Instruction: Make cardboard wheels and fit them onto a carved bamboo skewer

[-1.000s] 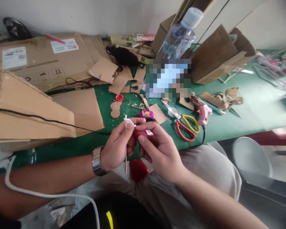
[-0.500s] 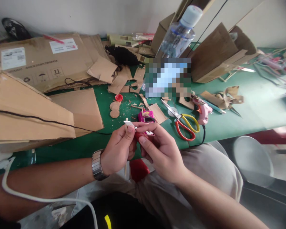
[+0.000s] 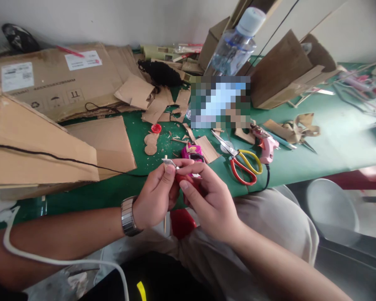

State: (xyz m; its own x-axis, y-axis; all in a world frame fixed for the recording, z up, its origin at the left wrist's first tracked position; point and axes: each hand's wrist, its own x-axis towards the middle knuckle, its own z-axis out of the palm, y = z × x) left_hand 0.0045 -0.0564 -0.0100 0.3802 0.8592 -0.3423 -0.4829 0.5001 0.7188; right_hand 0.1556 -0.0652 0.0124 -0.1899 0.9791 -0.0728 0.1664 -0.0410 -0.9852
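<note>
My left hand (image 3: 156,190), with a metal-band watch at the wrist, is closed around a thin wooden stick (image 3: 165,221). The stick's upper tip shows above the thumb, and its lower end hangs below the fist. In my right hand (image 3: 208,196) is a craft knife (image 3: 180,177) with a red handle, mostly hidden by the fingers. Its flat silver blade (image 3: 168,161) lies across the stick near the top, beside my left thumb. Just behind the hands is a magenta tape measure-like object (image 3: 192,152), partly covered. Exact blade contact with the stick is hard to see.
Scissors (image 3: 238,159) with red and yellow handles and a pink glue gun (image 3: 268,146) lie to the right on the green table (image 3: 301,163). Cardboard scraps (image 3: 158,106) and discs (image 3: 150,144) are behind. A water bottle (image 3: 235,50) and folded cardboard (image 3: 44,146) stand around.
The knife blade has tilted, its face turning from bright white to grey. My right hand and the knife have shifted slightly left; the left hand has barely moved.
</note>
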